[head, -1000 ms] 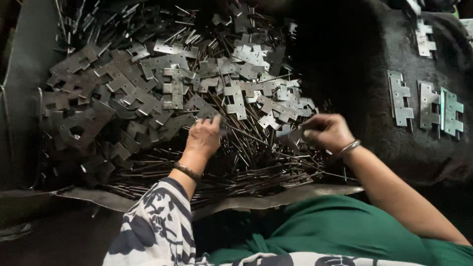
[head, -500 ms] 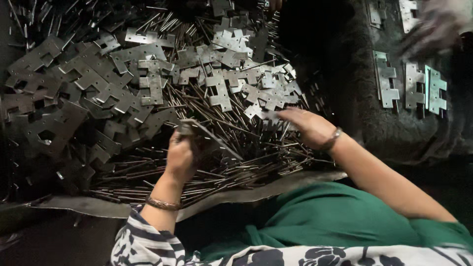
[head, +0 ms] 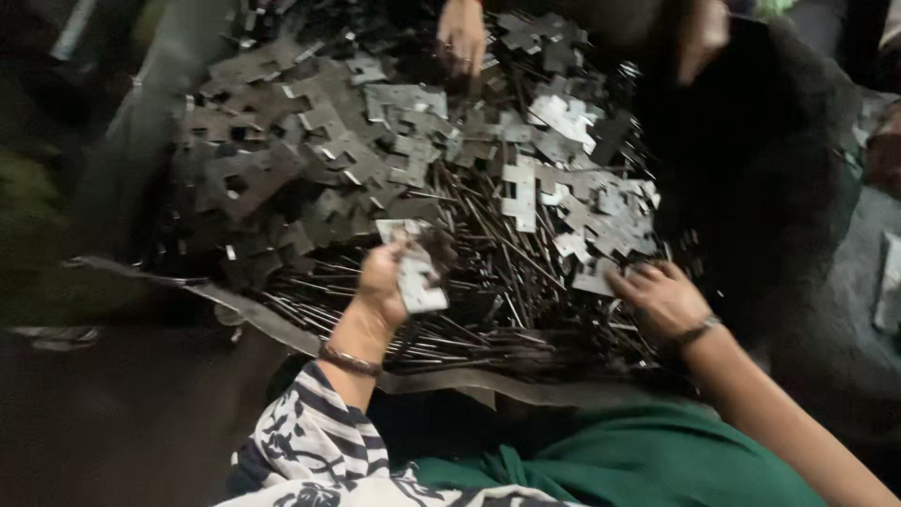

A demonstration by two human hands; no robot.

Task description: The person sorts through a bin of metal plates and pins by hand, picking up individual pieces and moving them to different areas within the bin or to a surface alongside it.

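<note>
Head view, only cam. Person's left hand (head: 383, 282) is raised just over the heap, fingers pinched round a flat pale-grey stamped metal plate (head: 413, 268) w/ notched edges; the plate sits tilted, one end poking up past the fingertips, the other hanging below the palm. Looks thin, dull silver, scuffed. Bracelet on that wrist, striped black-and-white sleeve (head: 300, 441) below it.

Right hand (head: 662, 299) lies palm-down, fingers spread, on the pile of thin dark steel rods (head: 488, 310), fingertips touching a loose plate at the edge of the heap of grey notched metal plates (head: 375, 160). It grips nothing that I can see. Band on the wrist, green cloth (head: 638, 469) over the lap.

Rods and plates lie mixed on a dark sheet (head: 770, 188), plates mostly toward the far side, rods nearer the person. Another person's hand (head: 462, 36) reaches into the plates at the top edge; a second blurred hand (head: 702, 38) is up at top right, too smeared to read.

Vs half a sec ago: left hand was down in the rods w/ no plate showing, now it's lifted w/ the plate pinched. Right hand was reaching at the plates, now flatter and nearer the near edge. View has swung left, so the row of plates on the right side has mostly gone out of shot; the far hands are newly visible.
</note>
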